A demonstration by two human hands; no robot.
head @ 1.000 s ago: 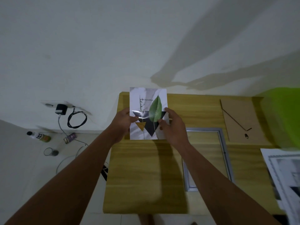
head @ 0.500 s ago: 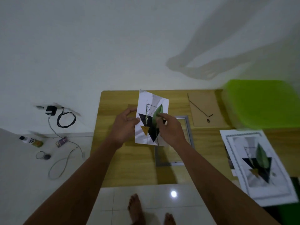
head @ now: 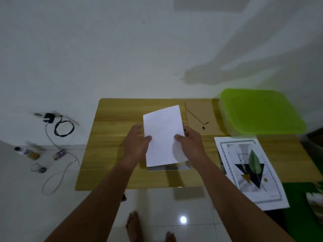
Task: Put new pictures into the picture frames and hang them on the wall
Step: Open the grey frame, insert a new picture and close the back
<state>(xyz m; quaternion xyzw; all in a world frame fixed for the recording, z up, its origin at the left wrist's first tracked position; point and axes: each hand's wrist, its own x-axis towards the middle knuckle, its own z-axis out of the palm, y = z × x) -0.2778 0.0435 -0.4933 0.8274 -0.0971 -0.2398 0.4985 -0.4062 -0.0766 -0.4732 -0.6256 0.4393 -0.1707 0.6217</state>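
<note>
A person's left grip (head: 138,142) and right grip (head: 192,144) pinch the side edges of a white paper print (head: 163,135), blank back up, over a silver rectangular frame (head: 167,168) on the wooden worktop (head: 108,137). Lowered askew, the limp sheet could buckle or overhang the rim.

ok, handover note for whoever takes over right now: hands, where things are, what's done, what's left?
Hands: left hand and right hand each pinch a side edge of the picture sheet, blank side up.
Things: the sheet is over the picture frame on the table; only the frame's near edge shows. The backing board lies behind it, apart. A second print lies to the right.
Done: frame open, backing off.
Left: seat the sheet, refit the backing, hang the frame.
</note>
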